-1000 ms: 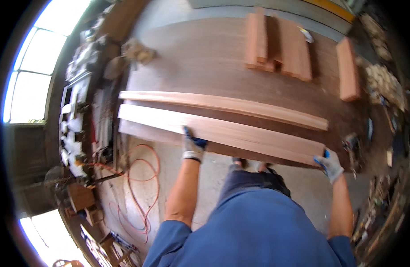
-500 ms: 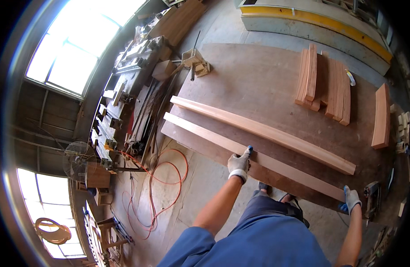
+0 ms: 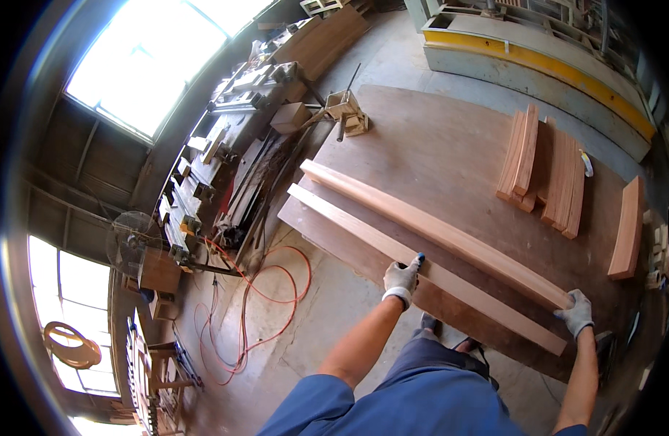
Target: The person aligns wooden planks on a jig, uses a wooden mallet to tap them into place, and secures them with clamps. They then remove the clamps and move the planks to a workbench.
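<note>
gripping near plank (image 3: 429, 272) with both gloved hands

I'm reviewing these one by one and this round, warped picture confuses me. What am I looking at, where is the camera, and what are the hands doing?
The camera sits on a person's head and looks down through a fisheye lens, so straight edges bend. The forearms rising from the bottom edge are the wearer's own. Both hands wear pale work gloves. The left hand rests on the near long plank, fingers curled over its edge; the right hand touches the planks' far right end. A second long plank lies beside the first on a big brown board. Shorter curved wood pieces lie further back. An orange cable loops on the floor.
</note>
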Demonstrator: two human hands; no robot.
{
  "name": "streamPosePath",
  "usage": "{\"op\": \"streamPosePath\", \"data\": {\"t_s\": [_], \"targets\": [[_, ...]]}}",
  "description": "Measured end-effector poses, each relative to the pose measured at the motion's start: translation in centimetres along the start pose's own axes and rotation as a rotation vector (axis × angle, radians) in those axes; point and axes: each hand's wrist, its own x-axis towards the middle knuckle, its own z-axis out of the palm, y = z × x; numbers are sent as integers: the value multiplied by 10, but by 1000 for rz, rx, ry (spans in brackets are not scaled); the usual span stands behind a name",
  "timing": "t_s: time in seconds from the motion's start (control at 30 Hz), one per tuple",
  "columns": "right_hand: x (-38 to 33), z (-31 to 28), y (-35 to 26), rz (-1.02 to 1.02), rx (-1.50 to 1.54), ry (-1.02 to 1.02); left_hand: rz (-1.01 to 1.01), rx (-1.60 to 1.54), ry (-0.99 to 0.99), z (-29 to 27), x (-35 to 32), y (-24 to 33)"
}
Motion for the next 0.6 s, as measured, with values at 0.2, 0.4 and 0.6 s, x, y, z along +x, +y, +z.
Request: {"op": "streamPosePath", "data": {"t_s": [0.2, 0.4, 0.6], "targets": [[33, -42, 42, 114, 637, -276, -11, -39, -11, -1, -2, 1], [52, -51, 57, 252, 738, -323, -8, -17, 5, -1, -2, 2], [53, -45, 61, 520, 813, -361, 9, -31, 4, -4, -7, 6]]}}
